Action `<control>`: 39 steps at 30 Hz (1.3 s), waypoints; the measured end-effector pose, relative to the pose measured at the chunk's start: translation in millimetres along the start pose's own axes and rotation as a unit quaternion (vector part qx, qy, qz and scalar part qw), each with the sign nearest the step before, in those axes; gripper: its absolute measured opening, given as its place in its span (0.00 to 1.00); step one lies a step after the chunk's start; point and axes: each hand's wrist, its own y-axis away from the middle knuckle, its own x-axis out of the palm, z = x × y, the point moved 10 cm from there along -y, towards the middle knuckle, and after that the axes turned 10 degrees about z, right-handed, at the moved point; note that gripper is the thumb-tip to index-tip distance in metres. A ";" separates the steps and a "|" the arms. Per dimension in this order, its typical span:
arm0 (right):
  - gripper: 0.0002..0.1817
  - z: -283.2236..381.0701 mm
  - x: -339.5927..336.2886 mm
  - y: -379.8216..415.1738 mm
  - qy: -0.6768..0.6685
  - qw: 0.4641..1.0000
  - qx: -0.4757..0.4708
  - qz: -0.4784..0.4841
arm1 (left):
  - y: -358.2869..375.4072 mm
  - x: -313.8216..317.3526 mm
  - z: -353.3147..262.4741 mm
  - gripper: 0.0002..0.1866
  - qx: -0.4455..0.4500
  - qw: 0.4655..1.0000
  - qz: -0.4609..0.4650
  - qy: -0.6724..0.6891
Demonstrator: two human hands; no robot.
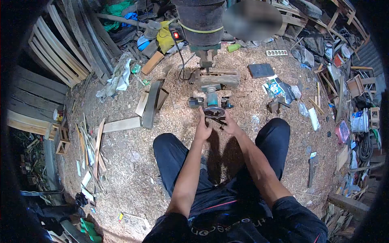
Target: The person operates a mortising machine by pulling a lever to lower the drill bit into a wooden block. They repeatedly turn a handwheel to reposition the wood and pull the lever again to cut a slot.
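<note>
In front of my knees stands a teal metal machine part (212,99) with a dark round wheel (214,112) on the side facing me. My left hand (203,130) is at the left edge of this wheel, its fingers closed against the rim. On the opposite edge my right hand (231,125) grips the rim too; its fingertips are partly hidden. Behind the teal part lies a worn wooden block (221,78). Above it is a large dark cylinder (200,20) with a yellow band. Small dark metal pieces flank the teal part.
Wood shavings cover the floor. To the left lie boards (150,104) and thin offcuts (98,148). A lit red switch (176,35) with a cable is beside the cylinder. A power strip (276,53) and a dark flat block (260,70) lie at the right.
</note>
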 end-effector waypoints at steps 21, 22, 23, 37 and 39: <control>0.39 -40.9 -13.6 84.8 0.268 0.885 0.380 -0.035 | 2.5 13.8 -16.5 0.52 -0.050 0.996 0.070 0.018; 0.41 -49.6 5.2 89.1 0.312 0.888 0.338 -0.018 | 3.3 14.1 -12.6 0.52 -0.036 0.997 0.060 -0.032; 0.44 -60.7 20.9 91.7 0.354 0.887 0.295 -0.001 | 4.5 15.5 -8.3 0.53 -0.022 0.995 0.051 -0.081; 0.70 -151.6 37.3 102.6 0.269 0.836 0.410 0.245 | 15.0 16.4 -15.1 0.52 -0.039 0.996 0.041 -0.070; 0.70 -146.8 33.9 102.5 0.285 0.844 0.390 0.235 | 17.4 18.9 -3.4 0.52 -0.074 0.992 0.047 -0.093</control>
